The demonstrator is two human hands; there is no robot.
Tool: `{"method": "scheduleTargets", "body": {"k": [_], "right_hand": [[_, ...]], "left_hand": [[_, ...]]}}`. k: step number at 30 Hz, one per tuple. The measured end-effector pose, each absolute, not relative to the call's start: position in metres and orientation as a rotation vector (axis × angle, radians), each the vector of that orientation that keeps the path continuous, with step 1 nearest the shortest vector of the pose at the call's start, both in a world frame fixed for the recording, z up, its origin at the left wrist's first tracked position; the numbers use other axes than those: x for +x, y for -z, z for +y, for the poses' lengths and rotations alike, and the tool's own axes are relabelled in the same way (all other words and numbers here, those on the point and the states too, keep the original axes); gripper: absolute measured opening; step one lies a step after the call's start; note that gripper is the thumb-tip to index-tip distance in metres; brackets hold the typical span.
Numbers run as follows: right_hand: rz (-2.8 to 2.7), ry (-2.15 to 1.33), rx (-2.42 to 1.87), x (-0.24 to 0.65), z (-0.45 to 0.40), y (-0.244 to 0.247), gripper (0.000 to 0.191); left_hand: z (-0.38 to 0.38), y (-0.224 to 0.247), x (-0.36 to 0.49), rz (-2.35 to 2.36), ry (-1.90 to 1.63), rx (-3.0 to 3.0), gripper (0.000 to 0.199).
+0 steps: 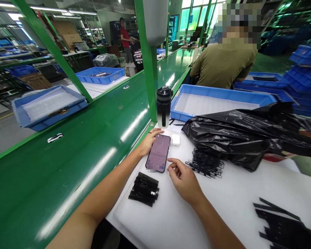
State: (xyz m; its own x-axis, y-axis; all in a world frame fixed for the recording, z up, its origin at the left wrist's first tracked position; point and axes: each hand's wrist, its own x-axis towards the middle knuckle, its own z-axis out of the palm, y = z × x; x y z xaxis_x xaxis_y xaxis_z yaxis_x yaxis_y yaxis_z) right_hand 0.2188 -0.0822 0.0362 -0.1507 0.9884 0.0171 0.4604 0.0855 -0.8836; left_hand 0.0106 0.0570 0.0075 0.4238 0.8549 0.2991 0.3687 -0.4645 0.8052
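Touching phone (158, 153) with left hand (149, 142), right hand (182, 180) beside.

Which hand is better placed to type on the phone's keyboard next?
Probably the right hand: its fingers hover just beside the keyboard on the phone, while the left hand sits up at the phone's top edge, farther from the keys.

A smartphone (158, 153) lies flat and slightly angled on the white counter (171, 221), its lit purple screen showing a keyboard. The left hand (149, 142) touches its upper-left edge; the right hand (182, 180) sits just beside it.
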Motion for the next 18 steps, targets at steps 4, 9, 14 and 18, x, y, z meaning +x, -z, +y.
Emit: {"method": "scheduleTargets", "body": {"k": [4,9,14,18], "right_hand": [[-1.678,-1.003,-1.437,0.220,-0.082,-0.034,0.030],[-1.680,-1.016,-1.443,0.221,-0.082,-0.032,0.029],[-1.743,-0.951,-1.459,0.221,-0.083,-0.032,0.030],[-1.846,-0.792,-1.514,0.215,-0.083,-0.029,0.032]], "left_hand": [[0.059,-0.012,0.010,1.152,-0.928,1.904,0.049],[0.020,-0.025,-0.004,1.230,-0.857,1.808,0.055],[-0.038,-0.027,-0.025,1.205,-0.778,1.977,0.050],[-0.056,-0.022,-0.032,1.179,-0.699,2.076,0.049]]}}
